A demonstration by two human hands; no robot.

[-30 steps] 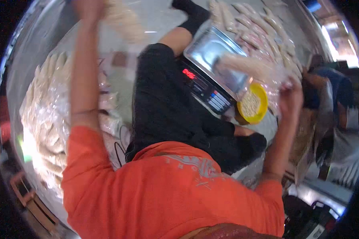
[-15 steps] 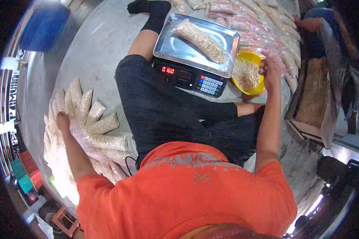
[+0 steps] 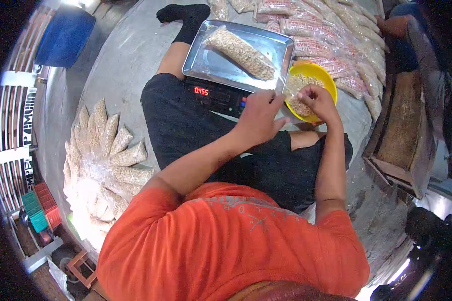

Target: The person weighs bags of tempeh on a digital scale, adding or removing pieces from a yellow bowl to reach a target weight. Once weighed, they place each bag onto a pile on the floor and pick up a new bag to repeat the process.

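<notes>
lying just beyond the left hand [image 3: 258, 119]: filled bag [image 3: 242, 53]

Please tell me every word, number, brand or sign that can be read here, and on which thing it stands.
"0.455": red display of the black digital scale.
Keypad of the scale: partly behind the left hand, unreadable.
Clear plastic packs with red print: too blurred to read surely.
Orange-red shirt: grey lettering, folded, not readable whole.
White strip with black capitals: sideways, too unclear to quote.
</notes>
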